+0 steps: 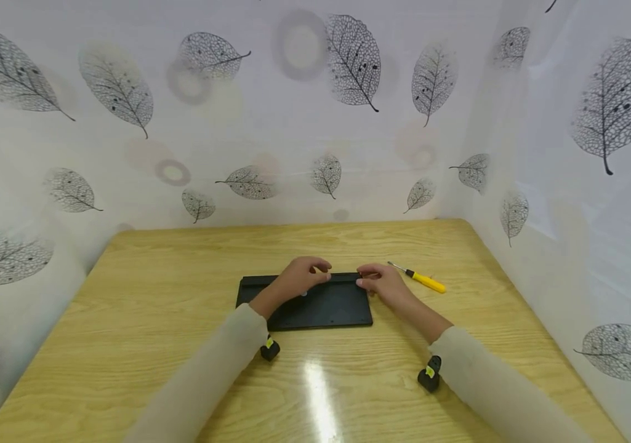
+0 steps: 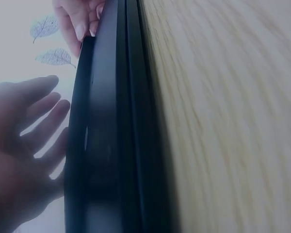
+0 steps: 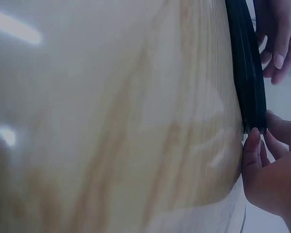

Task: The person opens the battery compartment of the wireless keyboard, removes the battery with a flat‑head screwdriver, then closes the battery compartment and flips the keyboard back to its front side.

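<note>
A thin black keyboard (image 1: 321,314) lies on the table, apparently face down, with a raised bar along its far edge. My left hand (image 1: 300,277) hovers over the far middle of the keyboard. In the left wrist view, the fingers of that left hand (image 2: 19,145) are spread beside the bar and hold nothing. My right hand (image 1: 386,284) is at the far right corner of the keyboard. The right wrist view has the thumb and fingers of this right hand (image 3: 274,167) pinching the end of the keyboard (image 3: 250,82).
A screwdriver (image 1: 427,282) with a yellow handle lies right of the keyboard, past the right hand. The wooden table (image 1: 154,344) bears a bright glare streak near its front. White leaf-patterned curtains (image 1: 293,123) surround the table's back and sides. Small black devices sit at both wrists.
</note>
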Tool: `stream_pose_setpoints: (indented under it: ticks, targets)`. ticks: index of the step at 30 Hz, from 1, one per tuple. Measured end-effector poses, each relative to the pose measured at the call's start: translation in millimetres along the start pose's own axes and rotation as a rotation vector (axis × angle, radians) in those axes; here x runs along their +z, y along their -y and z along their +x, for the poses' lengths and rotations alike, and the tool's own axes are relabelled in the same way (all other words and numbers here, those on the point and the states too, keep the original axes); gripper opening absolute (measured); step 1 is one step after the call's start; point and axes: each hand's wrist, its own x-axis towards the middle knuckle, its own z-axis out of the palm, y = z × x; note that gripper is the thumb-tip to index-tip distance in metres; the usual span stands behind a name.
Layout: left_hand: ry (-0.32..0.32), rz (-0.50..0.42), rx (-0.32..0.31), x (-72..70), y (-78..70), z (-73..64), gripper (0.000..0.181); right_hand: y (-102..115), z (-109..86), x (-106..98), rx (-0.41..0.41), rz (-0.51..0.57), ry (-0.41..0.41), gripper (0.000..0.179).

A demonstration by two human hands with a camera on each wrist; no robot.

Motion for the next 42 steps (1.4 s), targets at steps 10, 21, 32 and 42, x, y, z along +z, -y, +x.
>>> stream_pose_setpoints:
  ticks: [10, 21, 32, 42]
  targets:
    - [-0.012, 0.110, 0.071, 16.1, -3.6, 20.8, 0.025, 2.0, 4.1, 2.3, 0.025, 0.012, -0.004, 0.035]
    - [-0.048, 0.226, 0.080, 19.0, -11.8, 18.5, 0.019, 0.3, 5.7, 1.8, 0.009, 0.015, 0.015, 0.037]
    - [-0.078, 0.237, -0.007, 23.3, -14.7, 14.8, 0.020, -3.5, 6.9, 1.4, -0.009, 0.009, 0.027, 0.034]
    - [-0.061, 0.234, -0.040, 25.6, -14.2, 20.0, 0.016, 8.5, -1.0, -0.4, -0.020, -0.002, 0.047, 0.037]
